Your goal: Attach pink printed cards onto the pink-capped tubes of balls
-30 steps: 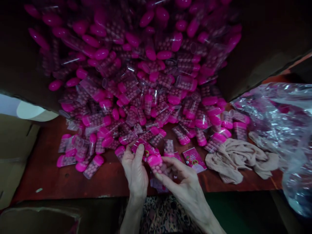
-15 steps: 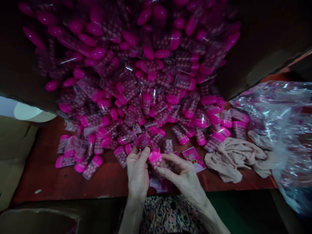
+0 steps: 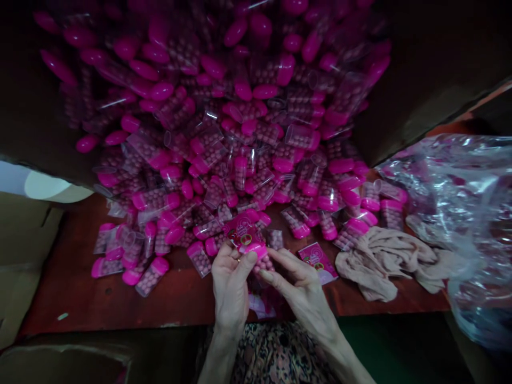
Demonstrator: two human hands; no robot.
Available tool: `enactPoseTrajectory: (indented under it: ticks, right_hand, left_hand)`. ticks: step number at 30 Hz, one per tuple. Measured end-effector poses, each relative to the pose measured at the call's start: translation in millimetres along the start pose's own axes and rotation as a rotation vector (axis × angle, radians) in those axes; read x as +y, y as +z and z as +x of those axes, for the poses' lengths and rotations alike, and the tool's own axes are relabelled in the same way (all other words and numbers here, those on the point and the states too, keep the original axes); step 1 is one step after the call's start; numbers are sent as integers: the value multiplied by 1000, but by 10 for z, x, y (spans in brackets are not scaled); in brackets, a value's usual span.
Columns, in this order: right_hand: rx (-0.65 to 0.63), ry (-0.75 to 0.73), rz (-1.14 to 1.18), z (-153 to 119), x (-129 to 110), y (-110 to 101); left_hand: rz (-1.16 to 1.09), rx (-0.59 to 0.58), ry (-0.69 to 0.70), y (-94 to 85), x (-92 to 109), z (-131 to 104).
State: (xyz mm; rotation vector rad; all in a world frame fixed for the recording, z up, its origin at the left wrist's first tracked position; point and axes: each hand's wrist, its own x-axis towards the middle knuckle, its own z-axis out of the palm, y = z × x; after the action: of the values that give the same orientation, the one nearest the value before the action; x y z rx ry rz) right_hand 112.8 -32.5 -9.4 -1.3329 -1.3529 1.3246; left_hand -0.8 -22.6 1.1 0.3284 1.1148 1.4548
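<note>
My left hand (image 3: 231,285) is closed, its fingers behind a pink printed label (image 3: 242,230) and its thumb at the cap of a small clear candy container (image 3: 264,263). That container has a bright pink cap and is full of round pale-pink candies. My right hand (image 3: 302,290) pinches the container's body between thumb and fingers from the right. The label stands up just beyond the cap; whether it touches the container I cannot tell. Another pink label (image 3: 318,261) lies on the red table right of my hands. More printed sleeves lie partly hidden under my hands.
A big heap of pink-capped candy containers (image 3: 240,162) spills from a dark box (image 3: 420,69) onto the red table (image 3: 172,301). Several containers (image 3: 130,250) lie grouped at left. A beige cloth (image 3: 380,261) and clear plastic wrap (image 3: 472,202) are at right.
The container's cap has tipped away and come closer to my left thumb. The label in my left hand has shifted slightly right and shows more of its face.
</note>
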Motion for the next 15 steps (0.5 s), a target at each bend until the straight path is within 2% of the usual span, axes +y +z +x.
enactPoseTrajectory:
  ticks: [3,6,9,12,15]
  right_hand:
    - [-2,-71,-66,52,-78,-15]
    - [17,-125,-76,123,-134,-22]
    - [14,-111,16,199,-158,-29]
    - [4,-67,113,250,-160,-38]
    - [38,-98,71,257,-155,-37]
  left_hand:
    - [-10,-52,-39,42,87,33]
    - [-42,-51,-30,81,185,81]
    - [-88,-66,-41,119,270,126]
    - [-76,-149,-108,151,317,154]
    - [-46,-181,-105,164,316,165]
